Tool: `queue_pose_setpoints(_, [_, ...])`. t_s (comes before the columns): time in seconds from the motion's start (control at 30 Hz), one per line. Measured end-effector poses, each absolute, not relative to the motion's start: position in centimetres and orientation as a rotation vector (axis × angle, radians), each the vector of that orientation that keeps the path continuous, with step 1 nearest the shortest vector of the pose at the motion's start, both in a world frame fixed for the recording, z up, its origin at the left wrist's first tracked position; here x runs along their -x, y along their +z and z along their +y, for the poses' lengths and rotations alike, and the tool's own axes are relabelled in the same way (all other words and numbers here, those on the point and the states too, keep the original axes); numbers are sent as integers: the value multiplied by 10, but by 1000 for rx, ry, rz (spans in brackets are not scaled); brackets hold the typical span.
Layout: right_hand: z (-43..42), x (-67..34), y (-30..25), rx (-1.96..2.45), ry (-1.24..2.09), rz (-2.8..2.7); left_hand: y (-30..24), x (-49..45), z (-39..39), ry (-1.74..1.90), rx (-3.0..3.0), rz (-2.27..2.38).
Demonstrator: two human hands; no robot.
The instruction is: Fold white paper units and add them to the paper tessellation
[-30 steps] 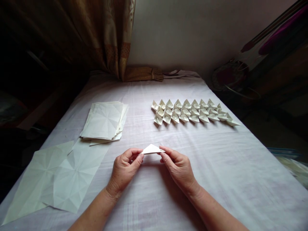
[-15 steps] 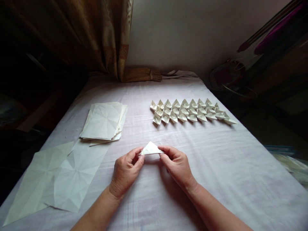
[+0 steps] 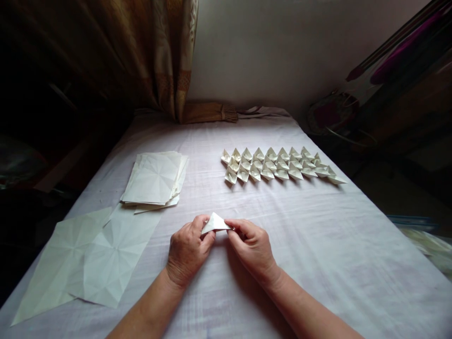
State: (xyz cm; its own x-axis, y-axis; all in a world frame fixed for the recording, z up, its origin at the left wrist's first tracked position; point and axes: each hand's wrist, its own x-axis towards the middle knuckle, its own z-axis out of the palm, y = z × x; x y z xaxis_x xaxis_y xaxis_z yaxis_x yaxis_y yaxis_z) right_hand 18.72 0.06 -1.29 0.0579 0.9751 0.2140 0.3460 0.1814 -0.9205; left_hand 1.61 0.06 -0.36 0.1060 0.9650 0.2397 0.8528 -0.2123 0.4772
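Note:
Between my two hands is a small folded white paper triangle, its point facing away from me. My left hand pinches its left corner between thumb and fingers. The right corner is gripped the same way by my right hand. Both hands are held over the cloth in the middle front. Beyond them, to the right, several small folded paper boats sit packed in rows. To the left lies a stack of creased paper sheets.
Loose creased sheets overlap on the left, nearer to me than the stack. A pale checked cloth covers the surface. At the far end a gold-brown curtain hangs down onto the cloth, beside a plain wall.
The hands have drawn slightly closer together. The paper triangle has shifted a little left and towards me and now tilts, with its left side lower. The view has moved slightly.

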Motion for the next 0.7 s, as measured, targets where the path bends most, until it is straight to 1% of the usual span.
queue_pose_setpoints(0.13, [-1,-187,-16,1271,719,-1587,-4,-16,1,684,-2216,1846])
queue_pose_setpoints(0.33, [-2,-185,-19,1142,585,-1754,-6,-15,2,750,-2223,1846])
queue_pose_setpoints(0.57, [-3,-185,-20,1104,420,-1856,-5,-15,-1,840,-2026,1780])
queue_pose_setpoints(0.7, [-2,-186,-21,1092,387,-1873,-3,-17,-4,847,-1919,1713])
